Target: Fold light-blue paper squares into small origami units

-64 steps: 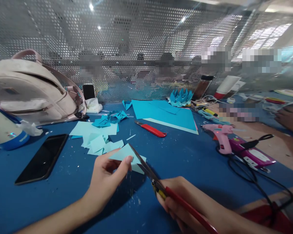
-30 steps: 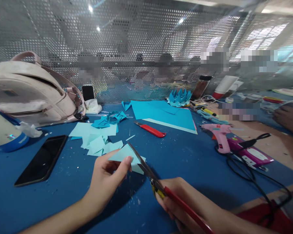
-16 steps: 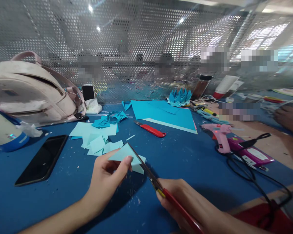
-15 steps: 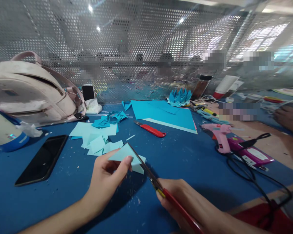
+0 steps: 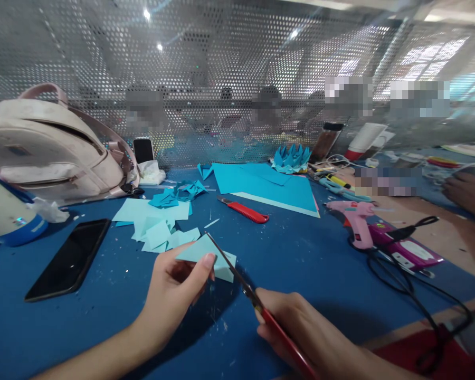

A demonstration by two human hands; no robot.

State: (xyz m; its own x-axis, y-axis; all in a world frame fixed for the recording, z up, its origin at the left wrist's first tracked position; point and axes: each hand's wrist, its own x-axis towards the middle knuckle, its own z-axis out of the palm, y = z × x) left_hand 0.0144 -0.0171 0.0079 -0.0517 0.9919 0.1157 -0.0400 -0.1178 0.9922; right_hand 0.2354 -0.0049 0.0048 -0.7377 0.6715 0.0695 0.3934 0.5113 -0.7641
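Observation:
My left hand [image 5: 178,282] pinches a folded piece of light blue paper [image 5: 200,250] between thumb and fingers, above the table. In my right hand [image 5: 296,316] are red-handled scissors [image 5: 247,289], their blades lying across the right part of that paper. Just beyond my left hand, several light blue paper pieces [image 5: 157,236] are heaped on the table. Further off lies a red box cutter [image 5: 246,211], and darker blue folded paper scraps [image 5: 178,193] rest left of it.
Blue sheets [image 5: 261,182] and a spiky blue paper ornament [image 5: 292,159] lie at the back. To the right are a pink glue gun [image 5: 358,219] and a purple power strip [image 5: 407,250] with black cords. Leftward sit a phone [image 5: 69,261] and a backpack [image 5: 59,148]. Another person's hand [image 5: 469,190] shows far right.
The scissors' handles have come closer together in my right hand, and the blades look more closed across the paper. My left hand and its paper have hardly moved.

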